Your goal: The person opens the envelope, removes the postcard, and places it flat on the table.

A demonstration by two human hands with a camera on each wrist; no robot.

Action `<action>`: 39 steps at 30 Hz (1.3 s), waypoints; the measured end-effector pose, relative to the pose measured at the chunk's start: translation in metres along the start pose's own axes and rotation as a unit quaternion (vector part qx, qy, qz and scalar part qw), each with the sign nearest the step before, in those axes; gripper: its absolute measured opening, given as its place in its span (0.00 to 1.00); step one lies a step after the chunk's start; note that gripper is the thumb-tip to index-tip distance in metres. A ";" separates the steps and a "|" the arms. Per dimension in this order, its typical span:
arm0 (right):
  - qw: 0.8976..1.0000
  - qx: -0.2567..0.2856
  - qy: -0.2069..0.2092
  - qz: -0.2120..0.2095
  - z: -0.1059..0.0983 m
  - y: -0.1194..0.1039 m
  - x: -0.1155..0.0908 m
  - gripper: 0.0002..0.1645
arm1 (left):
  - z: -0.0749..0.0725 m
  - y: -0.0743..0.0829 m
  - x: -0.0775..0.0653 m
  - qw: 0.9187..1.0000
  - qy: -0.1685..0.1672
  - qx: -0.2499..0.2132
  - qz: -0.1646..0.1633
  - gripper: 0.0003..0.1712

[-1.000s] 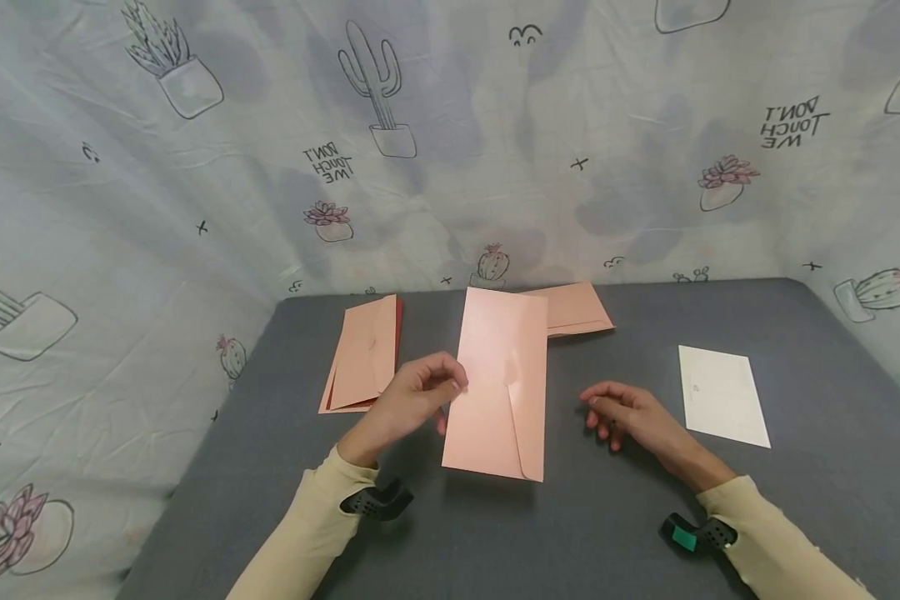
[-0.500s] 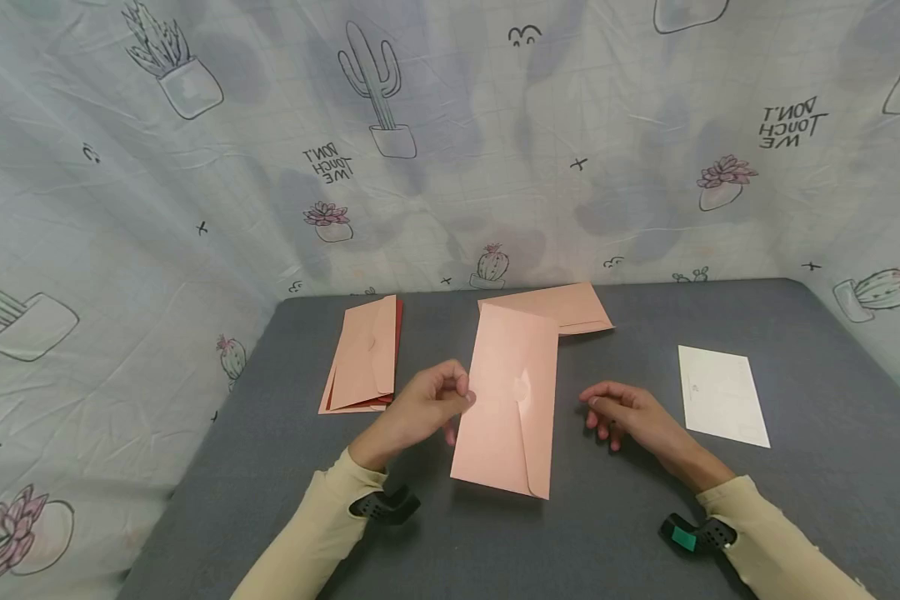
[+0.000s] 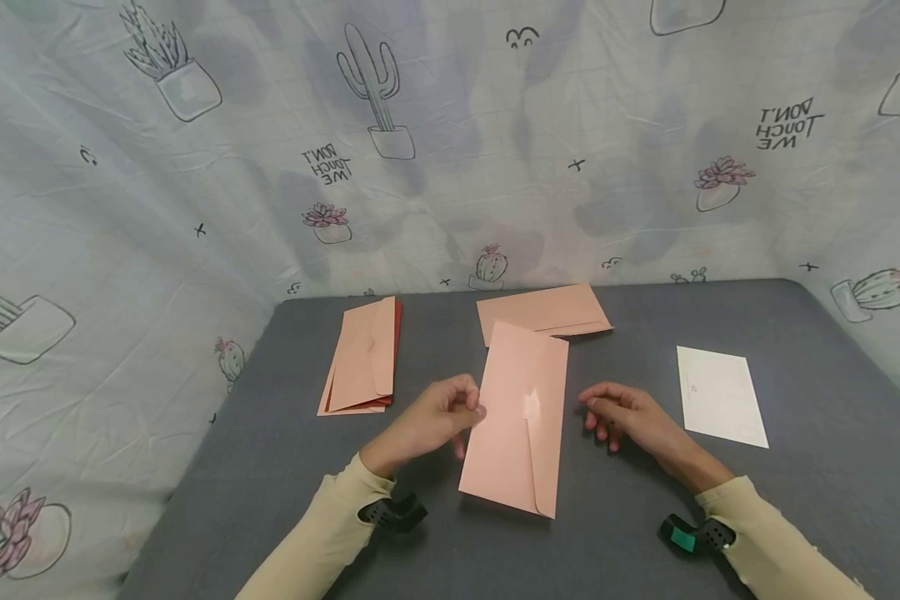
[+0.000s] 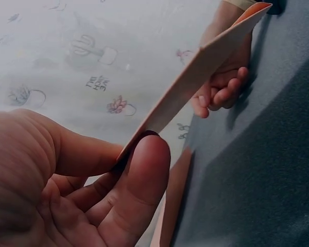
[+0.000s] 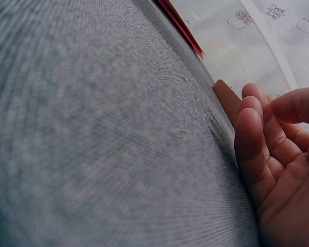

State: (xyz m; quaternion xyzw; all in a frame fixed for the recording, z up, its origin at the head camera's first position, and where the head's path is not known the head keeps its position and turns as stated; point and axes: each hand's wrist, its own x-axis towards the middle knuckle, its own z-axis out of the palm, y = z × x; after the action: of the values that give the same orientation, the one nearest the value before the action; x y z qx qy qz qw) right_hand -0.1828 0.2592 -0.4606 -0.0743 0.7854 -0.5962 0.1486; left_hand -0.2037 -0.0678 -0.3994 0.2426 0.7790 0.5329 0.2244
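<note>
A pink envelope (image 3: 516, 425) is held tilted above the table by my left hand (image 3: 435, 417), thumb and fingers pinching its left long edge. The left wrist view shows the thumb (image 4: 149, 170) against one face of the envelope (image 4: 180, 92), seen nearly edge-on. My right hand (image 3: 630, 417) rests on the table to the right of the envelope, fingers loosely curled around nothing. In the right wrist view that hand (image 5: 283, 149) lies with its side along the grey cloth.
Several pink and red envelopes (image 3: 363, 354) lie stacked at the left of the grey table (image 3: 615, 533). Another pink envelope (image 3: 543, 308) lies at the back, partly overlapped by the held one. A white card (image 3: 722, 396) is on the right. A printed curtain (image 3: 450, 125) hangs behind.
My left hand has moved right and nearer to me with the envelope, lowering it in view, so more of the back envelope shows. The right hand has stayed in place.
</note>
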 end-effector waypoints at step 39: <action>1.000 -0.005 0.006 0.000 0.001 0.000 -0.001 0.22 | 0.015 -0.010 -0.002 0.987 -0.112 0.016 -0.114 0.06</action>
State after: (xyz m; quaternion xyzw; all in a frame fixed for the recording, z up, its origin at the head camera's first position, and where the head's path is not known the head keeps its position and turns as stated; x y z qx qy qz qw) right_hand -0.1814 0.2590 -0.4606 -0.0717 0.7893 -0.5927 0.1435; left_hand -0.1945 -0.0608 -0.4136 0.2142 0.7801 0.4604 0.3656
